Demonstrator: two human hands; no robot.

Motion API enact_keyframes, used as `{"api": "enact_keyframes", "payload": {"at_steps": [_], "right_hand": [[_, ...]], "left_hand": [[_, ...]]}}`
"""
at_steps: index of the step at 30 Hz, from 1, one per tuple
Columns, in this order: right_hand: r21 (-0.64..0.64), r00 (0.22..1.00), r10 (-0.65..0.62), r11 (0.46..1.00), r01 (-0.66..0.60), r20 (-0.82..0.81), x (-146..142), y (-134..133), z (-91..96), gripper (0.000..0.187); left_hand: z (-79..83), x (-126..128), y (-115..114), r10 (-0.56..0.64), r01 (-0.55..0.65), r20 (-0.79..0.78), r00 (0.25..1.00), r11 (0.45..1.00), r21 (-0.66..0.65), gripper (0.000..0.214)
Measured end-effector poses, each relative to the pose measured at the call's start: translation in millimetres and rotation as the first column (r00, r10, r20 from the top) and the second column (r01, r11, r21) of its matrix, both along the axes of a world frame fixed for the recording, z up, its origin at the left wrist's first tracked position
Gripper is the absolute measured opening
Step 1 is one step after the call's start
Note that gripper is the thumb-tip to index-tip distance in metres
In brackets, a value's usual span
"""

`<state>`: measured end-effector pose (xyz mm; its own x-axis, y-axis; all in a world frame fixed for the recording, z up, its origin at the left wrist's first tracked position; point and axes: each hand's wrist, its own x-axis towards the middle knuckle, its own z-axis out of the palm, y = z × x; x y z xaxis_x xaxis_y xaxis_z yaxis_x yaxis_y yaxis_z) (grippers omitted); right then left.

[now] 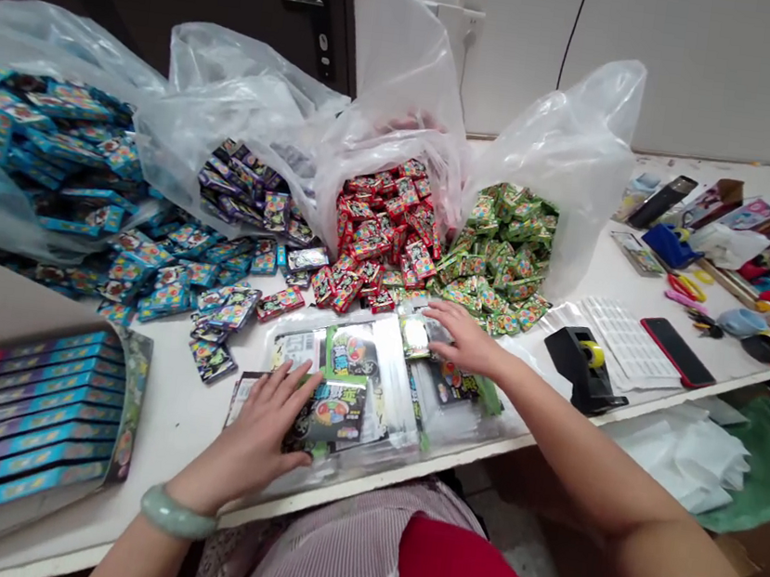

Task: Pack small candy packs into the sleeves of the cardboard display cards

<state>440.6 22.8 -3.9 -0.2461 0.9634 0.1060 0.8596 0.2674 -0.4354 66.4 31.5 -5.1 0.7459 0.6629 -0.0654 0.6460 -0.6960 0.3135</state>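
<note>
My left hand (275, 415) lies with fingers stretched over a black printed card packet (334, 411) near the front of the table. Under and behind it are clear plastic sleeves (388, 350) with more printed cards in them. My right hand (464, 338) is to the right, fingers apart, its fingertips at a small pale green packet (414, 336) on the sleeves. Another dark printed card (454, 383) lies below that hand. Small red packets (347, 282) and small green packets (475, 298) are heaped just behind.
Plastic bags spill blue packets (161, 284), purple packets (275, 209), red and green ones along the back. A box of stacked colourful packs (24, 422) stands at left. Rightward are a tape dispenser (582, 369), label sheets (621, 341), a phone (678, 352) and scissors (687, 286).
</note>
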Motion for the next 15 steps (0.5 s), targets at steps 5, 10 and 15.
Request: {"api": "enact_keyframes", "payload": {"at_steps": [5,10,15], "right_hand": [[-0.192,0.996,0.035,0.981,-0.019,0.080,-9,9,4.3,0.090],[0.038,0.992,-0.013,0.999,0.018,-0.128,-28,2,22.7,0.066],[0.221,0.977,0.186,0.962,-0.160,-0.104,-66,-17,66.9,0.066]], "left_hand": [[3.3,6,7,-0.042,0.041,-0.033,0.999,0.999,-0.020,0.093],[24.0,0,1,0.064,-0.074,0.151,0.986,0.996,0.055,0.083],[37.0,-1,1,0.143,-0.153,0.252,0.957,0.988,0.021,0.083]]}}
